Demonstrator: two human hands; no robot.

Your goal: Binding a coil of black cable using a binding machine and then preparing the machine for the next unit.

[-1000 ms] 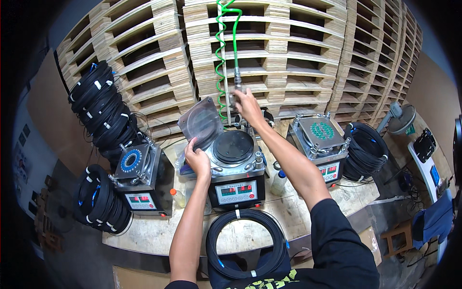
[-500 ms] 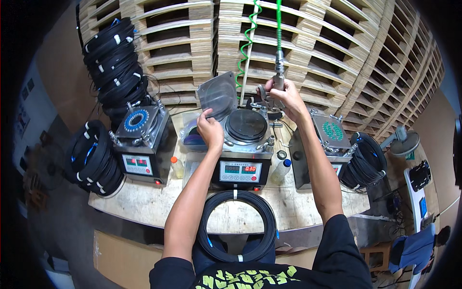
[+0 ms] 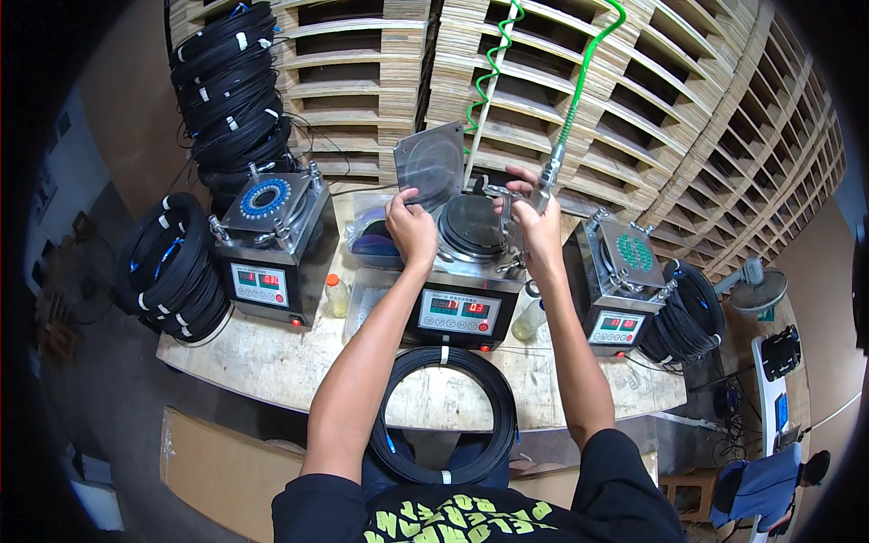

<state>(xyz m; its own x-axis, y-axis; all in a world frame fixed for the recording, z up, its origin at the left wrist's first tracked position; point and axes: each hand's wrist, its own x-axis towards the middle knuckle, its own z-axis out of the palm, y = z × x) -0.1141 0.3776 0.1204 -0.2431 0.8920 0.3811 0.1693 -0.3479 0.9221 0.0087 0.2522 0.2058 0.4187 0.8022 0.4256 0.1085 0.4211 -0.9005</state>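
Observation:
My left hand (image 3: pixel 414 233) is closed on the lower edge of a square metal plate (image 3: pixel 429 163), held upright and tilted over the back left of the middle polishing machine (image 3: pixel 458 314). That machine's round dark disc (image 3: pixel 472 220) lies uncovered. My right hand (image 3: pixel 538 233) grips an air blow gun (image 3: pixel 546 178) beside the disc, its fingers wrapped round the handle. A green hose (image 3: pixel 584 81) runs up from the gun. In front of the machine, a coil of black cable (image 3: pixel 387 398) with blue tips rests at the table edge over my lap.
Similar machines stand at left (image 3: pixel 262 278) with blue connectors and at right (image 3: pixel 615 326) with green ones. Black cable coils (image 3: pixel 226 90) are piled at the far left. Two small bottles (image 3: pixel 337 297) flank the middle machine. Wooden pallets (image 3: pixel 353 81) rise behind. A person (image 3: pixel 760 484) sits far right.
My right hand has come down with the blow gun, nearer the disc. My left hand still holds the plate at nearly the same place by the machine. The whole view has shifted slightly.

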